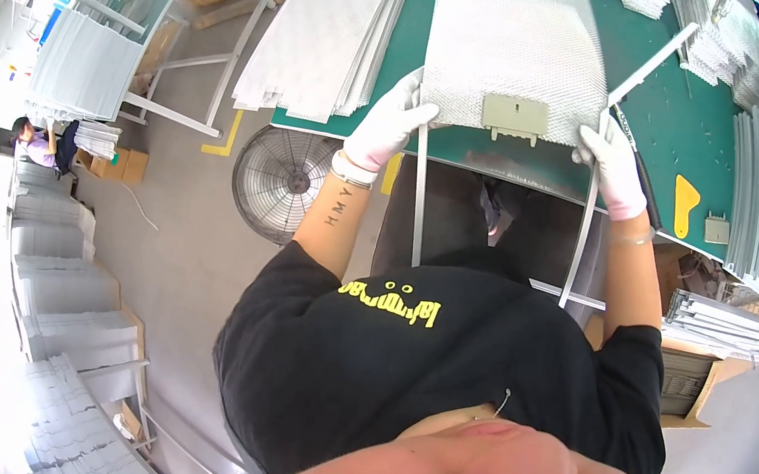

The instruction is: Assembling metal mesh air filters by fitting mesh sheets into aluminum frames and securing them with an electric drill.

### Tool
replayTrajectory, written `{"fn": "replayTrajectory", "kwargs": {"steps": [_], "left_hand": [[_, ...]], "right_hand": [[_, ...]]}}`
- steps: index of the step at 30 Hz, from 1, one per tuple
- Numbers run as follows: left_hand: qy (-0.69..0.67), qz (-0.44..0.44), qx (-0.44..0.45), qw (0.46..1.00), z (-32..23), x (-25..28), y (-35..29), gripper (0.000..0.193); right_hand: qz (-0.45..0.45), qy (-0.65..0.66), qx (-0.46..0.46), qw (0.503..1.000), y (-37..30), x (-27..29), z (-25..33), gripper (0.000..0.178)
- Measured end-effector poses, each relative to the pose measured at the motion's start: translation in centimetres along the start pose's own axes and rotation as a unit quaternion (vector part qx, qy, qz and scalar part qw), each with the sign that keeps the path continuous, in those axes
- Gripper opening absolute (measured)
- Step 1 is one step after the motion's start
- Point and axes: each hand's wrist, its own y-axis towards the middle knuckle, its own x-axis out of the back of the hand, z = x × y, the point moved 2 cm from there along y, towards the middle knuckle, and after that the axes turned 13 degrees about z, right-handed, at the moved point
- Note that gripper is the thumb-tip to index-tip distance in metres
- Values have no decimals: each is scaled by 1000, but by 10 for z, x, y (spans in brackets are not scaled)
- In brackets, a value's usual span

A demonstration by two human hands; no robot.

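Gloved left hand (395, 120) is pinching a pale strip (421, 194), nearly closed, at the lower left corner of the white mesh panel (522, 34), upper centre of frame; right hand (609, 160) is gripping a second strip (584, 227) opposite. Holding both level is probably sparing the mesh.

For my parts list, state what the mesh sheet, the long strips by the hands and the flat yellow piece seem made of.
Mesh sheet: probably metal, pale, judging by its fine, regular openwork; plastic is possible. Long strips: perhaps aluminium or coated metal, satin light grey, straight and slender. Flat yellow piece: probably plastic, smooth-looking, evenly coloured; painted metal possible.
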Motion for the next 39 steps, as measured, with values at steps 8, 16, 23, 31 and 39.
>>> {"fn": "replayTrajectory", "kwargs": {"steps": [8, 16, 23, 31, 39], "left_hand": [[102, -53, 19, 993, -29, -42, -8, 56], [90, -150, -129, 976, -49, -73, -60, 86], [199, -162, -291, 922, -97, -47, -42, 40], [358, -165, -336, 855, -126, -27, 52, 20], [401, -209, -252, 856, -76, -7, 52, 22]], "right_hand": [[-44, -22, 97, 994, -44, -19, 45, 45], [-57, -108, 115, 986, -72, -47, 62, 46], [-97, -229, 240, 938, -32, -89, 148, 18], [-193, -200, 346, 896, 27, -62, 150, 29], [-163, -231, 250, 926, 36, -41, 111, 18]]}}
